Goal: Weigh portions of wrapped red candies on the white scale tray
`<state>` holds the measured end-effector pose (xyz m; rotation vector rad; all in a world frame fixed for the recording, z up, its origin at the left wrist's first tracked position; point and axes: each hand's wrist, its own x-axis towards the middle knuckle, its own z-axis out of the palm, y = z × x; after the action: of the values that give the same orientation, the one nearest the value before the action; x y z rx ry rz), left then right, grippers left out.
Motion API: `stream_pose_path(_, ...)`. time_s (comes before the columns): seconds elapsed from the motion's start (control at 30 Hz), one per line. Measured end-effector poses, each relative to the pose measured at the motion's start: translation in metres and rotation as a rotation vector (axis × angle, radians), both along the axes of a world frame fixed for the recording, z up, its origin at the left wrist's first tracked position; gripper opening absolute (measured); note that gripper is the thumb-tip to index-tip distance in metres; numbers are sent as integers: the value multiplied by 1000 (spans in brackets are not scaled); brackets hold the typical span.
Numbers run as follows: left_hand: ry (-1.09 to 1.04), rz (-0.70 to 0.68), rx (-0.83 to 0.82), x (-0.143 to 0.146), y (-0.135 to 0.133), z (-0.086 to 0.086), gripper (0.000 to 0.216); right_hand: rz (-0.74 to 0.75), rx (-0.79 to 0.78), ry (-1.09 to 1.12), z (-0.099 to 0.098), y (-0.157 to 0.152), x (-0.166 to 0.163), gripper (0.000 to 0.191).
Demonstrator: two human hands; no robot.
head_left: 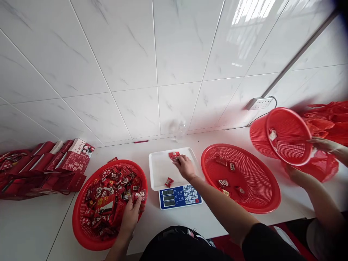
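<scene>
My left hand (pixel 131 215) is closed on a small red-and-white wrapped candy (pixel 140 195) at the right rim of a round red basket (pixel 81 233). Red candy packets (pixel 108 192) fill that basket. Over the white tray (pixel 157 166) of a digital scale (pixel 181 197), my right hand (pixel 186 167) pinches at the lower edge of a red candy packet (pixel 174 154); its fingertips partly cover the packet. Another red wrapped candy (pixel 169 182) lies on the tray near its front edge.
Right of the scale, a red oval basket (pixel 244 170) holds several packets. A co-worker's hands (pixel 326 146) tip a red basket (pixel 261 137) beside red plastic bags (pixel 326 119). Red printed boxes (pixel 73 159) stand at left. A power strip (pixel 259 103) lies against the tiled wall.
</scene>
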<state>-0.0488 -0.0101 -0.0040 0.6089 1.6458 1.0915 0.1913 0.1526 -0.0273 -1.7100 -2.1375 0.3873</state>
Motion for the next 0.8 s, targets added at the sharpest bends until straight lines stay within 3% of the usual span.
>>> stream_pose_path(0.1, -29, 19, 18, -2, 0, 2, 47, -189, 124, 160, 8, -7, 48, 41)
stream_pose_path(0.2, -54, 39, 27, -6, 1, 2, 45, -365, 127, 144, 8, -21, 105, 45)
stream_pose_path(0.3, -62, 30, -3, -11, 3, 2, 45, -542, -90, 14, -1, -34, 146, 51)
stream_pose_path(0.37, -64, 21, -16, -12, 4, 2, 45, -633, -241, -62, -7, -37, 154, 57)
stream_pose_path(0.47, -54, 16, -24, -10, 5, 4, 46, -582, -250, -99, -11, -30, 137, 64)
stream_pose_path(0.63, -29, -1, -5, -3, 5, 7, 47, -165, -124, -95, -4, 4, 61, 60)
stream_pose_path(0.7, -4, -3, 9, -1, 4, 7, 48, -34, -182, -87, -1, 19, 32, 58)
stream_pose_path(0.8, 46, -22, 10, 3, 1, 7, 49, 10, -311, -92, 0, 37, 0, 60)
